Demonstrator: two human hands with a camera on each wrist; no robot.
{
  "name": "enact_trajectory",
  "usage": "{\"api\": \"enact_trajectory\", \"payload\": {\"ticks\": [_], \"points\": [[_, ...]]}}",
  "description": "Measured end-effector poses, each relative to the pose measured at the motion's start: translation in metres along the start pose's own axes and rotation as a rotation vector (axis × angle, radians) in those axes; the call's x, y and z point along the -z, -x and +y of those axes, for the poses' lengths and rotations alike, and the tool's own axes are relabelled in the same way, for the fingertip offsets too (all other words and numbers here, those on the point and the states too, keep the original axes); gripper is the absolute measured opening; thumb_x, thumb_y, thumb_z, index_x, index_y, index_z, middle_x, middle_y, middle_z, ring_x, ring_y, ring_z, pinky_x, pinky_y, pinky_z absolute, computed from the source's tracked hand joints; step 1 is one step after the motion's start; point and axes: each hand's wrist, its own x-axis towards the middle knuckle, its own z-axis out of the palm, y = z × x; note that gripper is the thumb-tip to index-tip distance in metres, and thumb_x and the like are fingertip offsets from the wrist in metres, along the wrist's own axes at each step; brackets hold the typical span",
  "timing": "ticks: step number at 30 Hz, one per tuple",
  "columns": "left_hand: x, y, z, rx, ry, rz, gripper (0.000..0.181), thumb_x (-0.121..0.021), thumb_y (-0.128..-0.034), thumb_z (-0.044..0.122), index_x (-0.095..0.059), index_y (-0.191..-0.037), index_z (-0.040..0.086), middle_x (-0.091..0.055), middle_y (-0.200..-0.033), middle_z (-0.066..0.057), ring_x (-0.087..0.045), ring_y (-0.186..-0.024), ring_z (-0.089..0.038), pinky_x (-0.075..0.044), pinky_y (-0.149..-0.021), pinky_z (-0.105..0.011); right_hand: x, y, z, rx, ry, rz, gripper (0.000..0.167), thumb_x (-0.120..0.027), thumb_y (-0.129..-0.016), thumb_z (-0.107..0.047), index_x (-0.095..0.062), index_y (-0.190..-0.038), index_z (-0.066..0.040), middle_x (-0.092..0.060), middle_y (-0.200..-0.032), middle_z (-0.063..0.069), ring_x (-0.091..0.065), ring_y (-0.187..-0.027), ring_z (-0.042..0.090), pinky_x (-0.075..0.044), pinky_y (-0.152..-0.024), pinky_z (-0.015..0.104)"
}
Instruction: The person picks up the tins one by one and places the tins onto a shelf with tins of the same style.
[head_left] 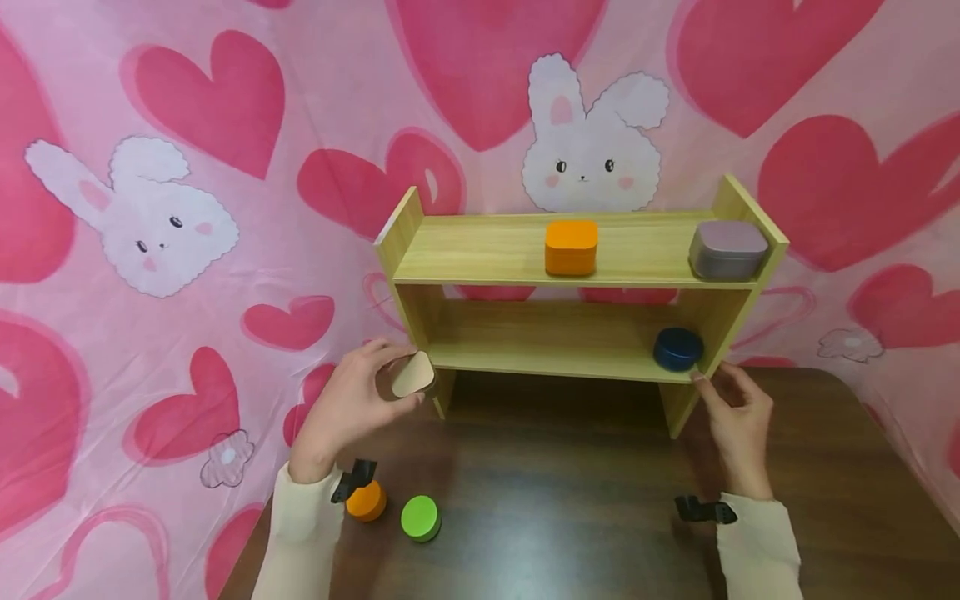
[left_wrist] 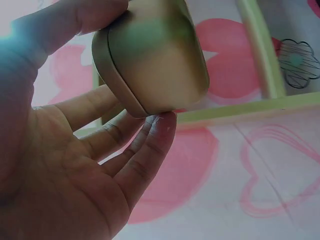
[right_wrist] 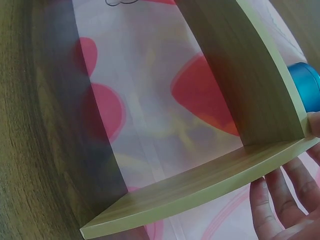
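Observation:
In the head view my left hand (head_left: pixel 351 402) holds a gold tin with a pale rounded-square lid (head_left: pixel 413 375), just off the left end of the wooden shelf (head_left: pixel 487 250). The left wrist view shows the tin's shiny body (left_wrist: pixel 160 60) between thumb and fingertips. At the shelf's right end, my right hand (head_left: pixel 741 429) grips the side panel (head_left: pixel 723 321), thumb in front and fingers on the outer face. Close to that thumb, a round dark blue tin (head_left: pixel 678 349) sits on the lower board. The right wrist view shows fingers (right_wrist: pixel 285 195) against the panel.
On the top board stand an orange tin (head_left: pixel 571 248) and a grey-lilac tin (head_left: pixel 727 250). A round orange tin (head_left: pixel 367 502) and a round green tin (head_left: pixel 421 518) rest on the dark wooden table (head_left: pixel 555 500). Behind hangs a pink heart-and-rabbit cloth (head_left: pixel 315 92).

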Motion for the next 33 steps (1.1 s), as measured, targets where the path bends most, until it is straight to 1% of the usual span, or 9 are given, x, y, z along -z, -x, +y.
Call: {"api": "enact_trajectory", "payload": {"ticks": [5,7,11,15,19,23,26,30,33], "points": [[0.010,-0.012,0.006,-0.058,0.028,0.007,0.056,-0.090,-0.0764,0.021,-0.073,-0.128,0.009,-0.072,-0.116,-0.006,-0.064,-0.097,-0.020,-0.058,-0.082,-0.039,0.000,0.000,-0.002,0.002,-0.044,-0.009,0.024,-0.075,-0.088,0.007,-0.075,-0.112,0.008,-0.078,-0.090,-0.016,-0.072,-0.079,-0.004,-0.053,-0.071,0.007],[0.013,-0.018,0.007,-0.075,0.051,0.007,0.056,-0.090,-0.0763,0.019,-0.073,-0.128,0.008,-0.072,-0.114,-0.006,-0.063,-0.095,-0.019,-0.061,-0.083,-0.039,-0.001,0.000,-0.002,0.009,-0.047,-0.006,0.024,-0.075,-0.088,0.008,-0.075,-0.111,0.008,-0.078,-0.089,-0.016,-0.071,-0.079,-0.004,-0.053,-0.070,0.007],[0.020,-0.028,0.011,-0.091,0.119,-0.009,0.055,-0.091,-0.0770,0.016,-0.072,-0.128,0.007,-0.068,-0.107,-0.005,-0.063,-0.093,-0.018,-0.065,-0.085,-0.041,0.000,0.000,-0.002,0.014,-0.042,0.001,0.023,-0.075,-0.087,0.007,-0.075,-0.110,0.008,-0.078,-0.087,-0.015,-0.070,-0.076,-0.004,-0.053,-0.070,0.007],[0.026,-0.033,0.015,-0.091,0.160,-0.023,0.055,-0.090,-0.0785,0.016,-0.071,-0.129,0.006,-0.068,-0.109,-0.005,-0.064,-0.095,-0.019,-0.065,-0.084,-0.043,0.000,0.000,0.000,0.004,-0.006,0.002,0.023,-0.076,-0.088,0.005,-0.077,-0.111,0.005,-0.077,-0.087,-0.018,-0.071,-0.078,-0.006,-0.053,-0.071,0.006],[0.032,-0.038,0.020,-0.105,0.146,-0.020,0.056,-0.090,-0.0790,0.017,-0.071,-0.130,0.007,-0.070,-0.117,-0.007,-0.066,-0.098,-0.020,-0.065,-0.085,-0.043,0.000,0.000,0.001,0.003,0.013,0.000,0.023,-0.077,-0.088,0.004,-0.077,-0.111,0.003,-0.077,-0.088,-0.019,-0.071,-0.079,-0.006,-0.053,-0.072,0.006],[0.041,-0.046,0.025,-0.146,0.115,-0.014,0.056,-0.091,-0.0787,0.018,-0.071,-0.130,0.008,-0.070,-0.117,-0.006,-0.066,-0.101,-0.020,-0.063,-0.092,-0.045,0.001,-0.001,0.002,0.017,0.010,0.001,0.024,-0.076,-0.087,0.005,-0.077,-0.111,0.004,-0.077,-0.088,-0.020,-0.071,-0.078,-0.006,-0.053,-0.071,0.006],[0.046,-0.051,0.029,-0.172,0.099,-0.023,0.056,-0.090,-0.0790,0.019,-0.071,-0.130,0.009,-0.071,-0.118,-0.005,-0.065,-0.103,-0.020,-0.062,-0.094,-0.046,0.001,-0.001,0.002,0.024,0.014,0.003,0.024,-0.076,-0.087,0.006,-0.076,-0.111,0.005,-0.077,-0.088,-0.019,-0.071,-0.078,-0.007,-0.053,-0.070,0.006],[0.052,-0.056,0.034,-0.176,0.100,-0.043,0.056,-0.089,-0.0805,0.021,-0.070,-0.132,0.009,-0.070,-0.120,-0.005,-0.064,-0.103,-0.019,-0.061,-0.095,-0.048,0.001,-0.001,0.002,0.028,0.016,-0.001,0.022,-0.076,-0.088,0.005,-0.077,-0.110,0.005,-0.077,-0.087,-0.019,-0.070,-0.076,-0.007,-0.052,-0.069,0.006],[0.055,-0.060,0.035,-0.175,0.123,-0.050,0.057,-0.089,-0.0809,0.021,-0.070,-0.133,0.009,-0.070,-0.117,-0.005,-0.064,-0.102,-0.019,-0.061,-0.096,-0.049,0.001,-0.001,0.002,0.034,0.016,-0.009,0.023,-0.075,-0.088,0.006,-0.076,-0.111,0.006,-0.077,-0.087,-0.020,-0.070,-0.076,-0.007,-0.053,-0.070,0.006]]}}
